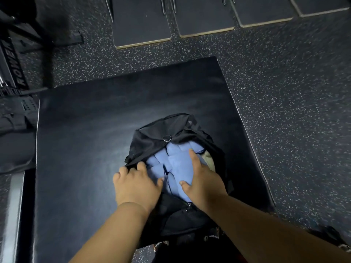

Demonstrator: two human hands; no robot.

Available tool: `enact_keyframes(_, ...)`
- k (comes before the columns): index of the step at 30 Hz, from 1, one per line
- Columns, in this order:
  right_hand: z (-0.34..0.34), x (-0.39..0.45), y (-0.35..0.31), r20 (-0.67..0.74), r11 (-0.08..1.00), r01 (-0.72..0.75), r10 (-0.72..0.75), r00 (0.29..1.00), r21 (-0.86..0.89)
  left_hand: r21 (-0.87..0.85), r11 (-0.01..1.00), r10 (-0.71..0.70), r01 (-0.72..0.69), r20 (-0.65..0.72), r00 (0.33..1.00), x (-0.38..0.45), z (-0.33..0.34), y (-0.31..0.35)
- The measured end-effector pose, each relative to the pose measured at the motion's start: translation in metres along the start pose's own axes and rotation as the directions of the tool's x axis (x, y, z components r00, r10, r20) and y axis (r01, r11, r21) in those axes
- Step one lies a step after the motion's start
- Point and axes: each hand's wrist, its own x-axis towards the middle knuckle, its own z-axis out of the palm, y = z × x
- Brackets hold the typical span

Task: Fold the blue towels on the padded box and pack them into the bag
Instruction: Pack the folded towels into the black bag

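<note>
Black bag [174, 130] lies open on the padded box [85, 130], mouth up, with the folded blue towels [171, 164] already inside and filling the opening; I see no loose towel on the box top. My right hand [201, 179] lies flat on the stack, fingers straight and spread, thumb out to the side, pressing down and gripping nothing. My left hand [135, 184] sits at the left rim of the bag, fingers curled onto the black fabric edge; whether they truly pinch it I cannot tell for sure. Step in hand, as I judge it: seat the stack and draw the opening over it. To do it well: keep the palm broad and centred so the folds stay square, push straight down without sliding, and pull the rim outward and up with the left. A tan item [209, 160] shows at the right side; avoid bunching towels against it. Zipper pull [189, 204] sits at the near end.
</note>
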Motion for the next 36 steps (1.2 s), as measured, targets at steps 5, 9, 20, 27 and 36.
enact_keyframes(5, 0.001, -0.006, 0.001, -0.016, 0.998, 0.022, -0.023, 1.0, -0.056, 0.029, 0.998, -0.061, 0.058, 0.098, 0.993, 0.006, 0.009, 0.0)
enact_keyframes(9, 0.0, -0.012, 0.005, -0.016, 0.99, 0.051, -0.054, 0.998, -0.132, 0.065, 0.996, -0.065, 0.055, 0.176, 0.982, 0.004, 0.008, 0.001)
enact_keyframes(20, 0.003, -0.021, 0.01, -0.026, 0.977, 0.008, -0.013, 1.0, -0.215, 0.004, 0.988, 0.141, -0.155, 0.392, 0.909, -0.006, -0.015, 0.027)
enact_keyframes(27, 0.004, -0.025, 0.017, -0.006, 0.99, -0.033, 0.032, 0.999, -0.139, 0.155, 0.987, -0.045, -0.037, 0.498, 0.866, 0.01, 0.002, 0.018)
enact_keyframes(36, 0.009, -0.028, 0.018, -0.042, 0.98, 0.009, -0.017, 0.999, -0.201, -0.14, 0.985, 0.007, 0.103, 0.628, 0.778, 0.014, 0.027, 0.031)
